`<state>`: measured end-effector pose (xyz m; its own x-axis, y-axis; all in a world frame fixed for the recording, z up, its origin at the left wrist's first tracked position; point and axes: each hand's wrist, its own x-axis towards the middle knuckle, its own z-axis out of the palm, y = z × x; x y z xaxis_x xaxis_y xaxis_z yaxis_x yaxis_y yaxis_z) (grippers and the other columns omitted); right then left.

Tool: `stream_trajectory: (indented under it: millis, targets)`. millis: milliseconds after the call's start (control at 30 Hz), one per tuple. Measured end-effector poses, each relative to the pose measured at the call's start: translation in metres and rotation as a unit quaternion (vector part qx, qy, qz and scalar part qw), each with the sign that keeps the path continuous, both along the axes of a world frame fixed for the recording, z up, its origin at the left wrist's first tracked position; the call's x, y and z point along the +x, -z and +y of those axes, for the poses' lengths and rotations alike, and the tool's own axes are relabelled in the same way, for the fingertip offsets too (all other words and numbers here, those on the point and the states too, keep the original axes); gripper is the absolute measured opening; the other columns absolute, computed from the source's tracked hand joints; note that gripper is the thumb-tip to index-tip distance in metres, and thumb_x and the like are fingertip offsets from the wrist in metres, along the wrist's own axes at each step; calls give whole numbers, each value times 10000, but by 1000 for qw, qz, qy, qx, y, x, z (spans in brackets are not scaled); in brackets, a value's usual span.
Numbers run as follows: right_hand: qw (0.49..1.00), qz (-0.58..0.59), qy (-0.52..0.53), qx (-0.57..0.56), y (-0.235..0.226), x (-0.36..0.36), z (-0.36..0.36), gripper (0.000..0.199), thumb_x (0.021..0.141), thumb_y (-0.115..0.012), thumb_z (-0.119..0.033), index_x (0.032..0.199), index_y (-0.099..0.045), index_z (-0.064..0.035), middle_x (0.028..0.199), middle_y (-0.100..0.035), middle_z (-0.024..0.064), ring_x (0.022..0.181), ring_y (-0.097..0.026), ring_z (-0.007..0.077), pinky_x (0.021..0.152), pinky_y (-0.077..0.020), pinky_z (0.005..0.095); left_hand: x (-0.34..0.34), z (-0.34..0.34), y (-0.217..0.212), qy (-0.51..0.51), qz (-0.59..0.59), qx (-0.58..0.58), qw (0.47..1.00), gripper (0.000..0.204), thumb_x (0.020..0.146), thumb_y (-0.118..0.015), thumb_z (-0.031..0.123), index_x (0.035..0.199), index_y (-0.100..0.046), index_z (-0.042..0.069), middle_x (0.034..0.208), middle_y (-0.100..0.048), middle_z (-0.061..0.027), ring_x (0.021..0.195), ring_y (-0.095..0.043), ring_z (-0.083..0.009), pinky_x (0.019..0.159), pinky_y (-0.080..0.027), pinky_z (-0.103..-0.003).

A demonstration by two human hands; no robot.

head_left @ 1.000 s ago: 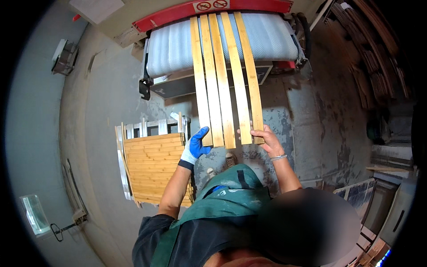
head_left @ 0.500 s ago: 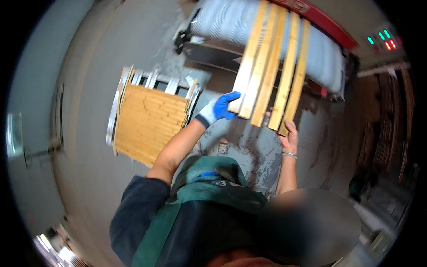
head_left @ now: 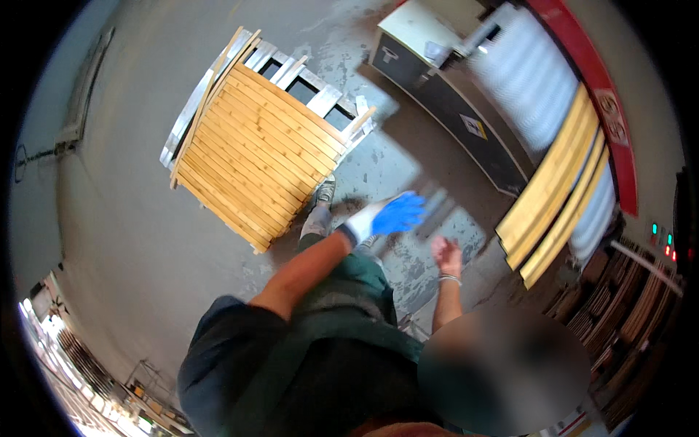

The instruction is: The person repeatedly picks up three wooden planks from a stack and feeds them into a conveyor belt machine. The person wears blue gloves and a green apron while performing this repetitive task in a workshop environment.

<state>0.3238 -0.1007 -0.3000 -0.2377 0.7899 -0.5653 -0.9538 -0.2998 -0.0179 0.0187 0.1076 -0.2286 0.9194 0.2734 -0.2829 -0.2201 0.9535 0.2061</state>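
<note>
My left hand (head_left: 392,215), in a blue and white glove, hangs over the concrete floor with its fingers apart and nothing in it. My bare right hand (head_left: 445,256), a bracelet at the wrist, is also free and open just to its right. Several long wooden slats (head_left: 555,189) lie side by side on the white roller bed of a machine (head_left: 540,109) at the right, apart from both hands. A stack of wooden slats (head_left: 256,154) sits on a metal trolley at the upper left.
A dark machine cabinet (head_left: 466,124) with a pale top stands beside the rollers. The red machine edge (head_left: 603,102) curves along the right. Wooden pieces are shelved at the far right (head_left: 633,313). Stained grey concrete floor (head_left: 138,240) lies around the trolley.
Both hands have let go of the slats' ends and pulled back. My view has swung left, so the machine and slats now sit at the right and the stacked trolley is nearer the middle.
</note>
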Motion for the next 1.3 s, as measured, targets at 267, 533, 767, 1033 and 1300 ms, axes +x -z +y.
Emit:
stream_trajectory:
  millis: [267,533,767,1033,1300]
  targets:
    - [677,-567,-467,-49,209,-234,330,620,939,-710,-476,1242,-625,58,1205,-692,174,1062,-678,269,896,-557,393,-335,-87,157,-359,367,-245,823,481,1112,-370,364,1473,-451,56,1422,-568,-123,1239,-586,-274,1079,-469,-401]
    - [460,-663,-572,147,360,-336,492,1070,840,-675,-699,1449,-426,145,1443,-517,330,1381,-494,383,1148,-388,401,-428,-243,168,-167,599,-217,753,579,1093,-383,461,1482,-469,41,1399,-598,-128,1172,-627,-255,953,-492,-345]
    - [564,-568,-593,84,303,-334,484,1118,792,-749,-677,1439,-422,173,1398,-550,328,1257,-595,374,1056,-482,402,-379,-240,161,-218,516,-285,778,471,1083,-456,343,1461,-498,65,1385,-622,-102,1187,-647,-268,965,-519,-358]
    - [581,-573,-569,105,98,-326,403,678,742,-883,-467,1078,-722,100,914,-739,149,777,-696,214,737,-569,367,-314,-81,166,-294,454,45,840,450,1062,-511,279,1451,-498,55,1355,-625,-155,1167,-648,-273,983,-533,-367]
    - [599,-595,-535,40,-129,-241,175,775,739,-868,-517,1157,-679,108,1006,-727,197,896,-688,253,828,-543,393,-137,-6,70,-302,203,-160,918,683,1030,-526,544,1513,-393,80,1429,-540,-145,1211,-578,-327,1058,-474,-507]
